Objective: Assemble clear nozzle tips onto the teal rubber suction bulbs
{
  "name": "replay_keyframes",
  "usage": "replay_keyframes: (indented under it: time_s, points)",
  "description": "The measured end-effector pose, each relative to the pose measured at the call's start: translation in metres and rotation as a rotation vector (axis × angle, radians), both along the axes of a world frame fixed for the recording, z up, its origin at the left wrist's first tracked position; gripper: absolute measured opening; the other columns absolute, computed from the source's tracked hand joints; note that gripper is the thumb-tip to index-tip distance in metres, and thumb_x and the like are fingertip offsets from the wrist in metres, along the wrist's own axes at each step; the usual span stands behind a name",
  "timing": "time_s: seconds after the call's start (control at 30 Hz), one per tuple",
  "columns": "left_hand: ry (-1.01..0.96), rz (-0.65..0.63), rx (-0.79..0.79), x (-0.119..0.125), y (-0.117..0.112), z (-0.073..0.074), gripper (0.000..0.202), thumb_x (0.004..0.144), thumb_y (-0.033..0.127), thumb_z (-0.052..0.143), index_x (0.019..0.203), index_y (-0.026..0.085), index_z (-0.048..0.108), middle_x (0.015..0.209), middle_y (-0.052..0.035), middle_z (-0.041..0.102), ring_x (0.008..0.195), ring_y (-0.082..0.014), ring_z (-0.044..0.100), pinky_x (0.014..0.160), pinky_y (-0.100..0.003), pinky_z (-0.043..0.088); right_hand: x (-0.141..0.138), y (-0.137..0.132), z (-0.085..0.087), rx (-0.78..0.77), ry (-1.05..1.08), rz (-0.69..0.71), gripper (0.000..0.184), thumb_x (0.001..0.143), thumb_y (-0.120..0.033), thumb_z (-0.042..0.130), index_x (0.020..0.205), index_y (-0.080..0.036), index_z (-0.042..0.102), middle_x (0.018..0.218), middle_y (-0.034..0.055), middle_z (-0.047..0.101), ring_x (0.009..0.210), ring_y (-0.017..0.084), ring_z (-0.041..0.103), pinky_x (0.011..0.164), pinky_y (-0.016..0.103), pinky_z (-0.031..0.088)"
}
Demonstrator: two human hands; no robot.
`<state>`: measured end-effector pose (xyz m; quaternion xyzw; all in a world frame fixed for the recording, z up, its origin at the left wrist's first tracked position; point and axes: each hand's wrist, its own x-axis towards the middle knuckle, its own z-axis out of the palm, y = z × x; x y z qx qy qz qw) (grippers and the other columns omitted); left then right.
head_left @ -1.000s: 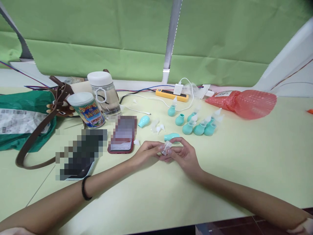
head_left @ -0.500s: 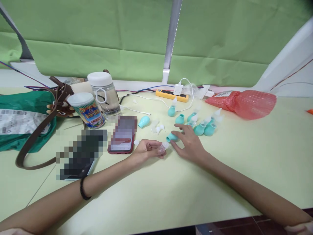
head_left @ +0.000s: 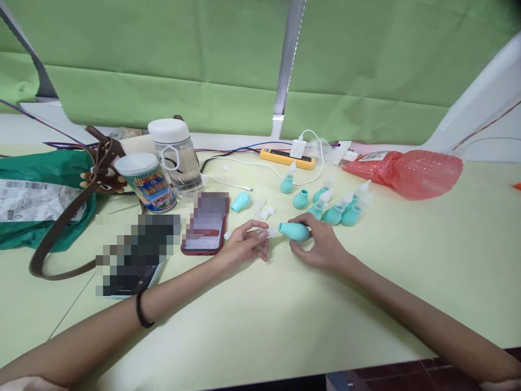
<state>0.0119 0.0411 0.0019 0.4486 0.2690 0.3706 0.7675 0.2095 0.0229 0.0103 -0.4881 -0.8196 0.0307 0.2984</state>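
Observation:
My right hand (head_left: pixel 319 241) is closed round a turquoise squeeze bulb (head_left: pixel 296 232), whose open neck points left. Between the fingers of my left hand (head_left: pixel 248 240) is a small clear plastic nozzle (head_left: pixel 272 233), just left of that neck and partly hidden by the fingers. Bulb and nozzle look slightly apart. Beyond my hands stand several turquoise bulbs fitted with clear tips, among them one bulb (head_left: pixel 333 214) near my right hand. A bare bulb (head_left: pixel 300 199) stands upright, and another loose bulb (head_left: pixel 241 202) lies on its side. Small white plastic tips (head_left: pixel 267 213) lie between them.
Left of my hands lie a red-cased phone (head_left: pixel 205 222) and a dark phone (head_left: pixel 138 255). Behind them stand a printed can (head_left: pixel 148 184) and a water bottle (head_left: pixel 177 157). A yellow power strip (head_left: pixel 287 159) with a white cable and a red plastic bag (head_left: pixel 423 175) are at the back.
My right hand has turned and raised the bulb, so more of its body shows. My left hand has shifted slightly left and tilted the nozzle toward the bulb's neck.

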Motion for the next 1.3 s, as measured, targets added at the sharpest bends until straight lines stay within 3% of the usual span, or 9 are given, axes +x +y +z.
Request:
replay_keyframes:
  time_s: [0.1,0.2,0.43,0.63,0.73,0.87,1.03,1.3]
  points:
    - [0.013,0.001,0.018,0.000,-0.001,0.001,0.032,0.064,0.019,0.068,0.091,0.012,0.051,0.063,-0.0001,0.056,0.053,-0.0101,0.055,0.051,-0.023,0.044,-0.002,-0.007,0.007,-0.067,-0.018,0.067,0.030,0.069,-0.017,0.047,0.098,-0.017,0.040,0.084,0.0060,0.051,0.066,0.016,0.050,0.057,0.027,0.040]
    - [0.007,-0.018,0.004,0.000,-0.002,0.002,0.026,0.066,0.019,0.065,0.086,0.010,0.051,0.064,-0.0030,0.059,0.056,-0.0139,0.059,0.054,-0.026,0.046,-0.005,-0.011,0.012,-0.102,-0.031,0.119,0.029,0.068,-0.013,0.044,0.096,-0.017,0.041,0.084,0.0053,0.049,0.066,0.015,0.047,0.058,0.026,0.038]
    - [0.012,-0.042,0.004,-0.002,-0.001,0.001,0.025,0.063,0.018,0.067,0.080,0.010,0.051,0.064,-0.0056,0.063,0.061,-0.0182,0.062,0.061,-0.032,0.047,-0.012,-0.020,0.008,-0.166,0.078,0.114,0.030,0.063,-0.010,0.046,0.091,-0.017,0.040,0.071,-0.0009,0.046,0.053,0.009,0.039,0.051,0.022,0.033]
    - [0.067,0.075,0.039,0.000,-0.002,-0.001,0.018,0.062,0.018,0.068,0.075,0.008,0.061,0.069,-0.0061,0.063,0.066,-0.0136,0.059,0.063,-0.025,0.047,-0.015,-0.021,0.000,-0.029,0.114,0.113,0.030,0.065,-0.015,0.051,0.093,-0.019,0.040,0.075,0.0011,0.049,0.058,0.011,0.045,0.053,0.023,0.037]
    - [0.075,0.068,0.012,0.000,-0.005,0.001,0.021,0.063,0.021,0.068,0.078,0.008,0.063,0.069,-0.0070,0.064,0.066,-0.0144,0.059,0.064,-0.026,0.047,-0.017,-0.021,-0.006,0.056,0.099,0.105,0.026,0.072,-0.021,0.051,0.095,-0.019,0.040,0.081,0.0042,0.053,0.068,0.014,0.051,0.059,0.024,0.041]
    - [0.105,0.072,0.015,0.001,-0.008,0.003,0.024,0.064,0.025,0.067,0.081,0.008,0.063,0.070,-0.0076,0.064,0.066,-0.0152,0.060,0.066,-0.028,0.048,-0.019,-0.021,-0.013,0.057,0.134,0.065,0.027,0.073,-0.020,0.051,0.098,-0.020,0.040,0.085,0.0051,0.055,0.075,0.016,0.055,0.063,0.025,0.043]
    - [0.166,0.043,0.182,0.003,-0.011,0.008,0.021,0.067,0.026,0.064,0.080,0.009,0.062,0.069,-0.0053,0.063,0.064,-0.0135,0.058,0.066,-0.026,0.046,-0.021,-0.025,-0.009,-0.129,0.267,-0.013,0.034,0.067,-0.019,0.054,0.098,-0.020,0.040,0.079,0.0025,0.054,0.067,0.015,0.055,0.058,0.024,0.042]
    - [0.220,-0.001,0.327,0.001,-0.015,0.020,0.021,0.071,0.027,0.060,0.081,0.008,0.059,0.065,-0.0039,0.059,0.059,-0.0112,0.054,0.059,-0.023,0.044,-0.025,-0.028,0.006,-0.510,0.547,0.044,0.029,0.065,-0.020,0.056,0.089,-0.020,0.040,0.073,-0.0013,0.052,0.057,0.010,0.049,0.050,0.020,0.040]
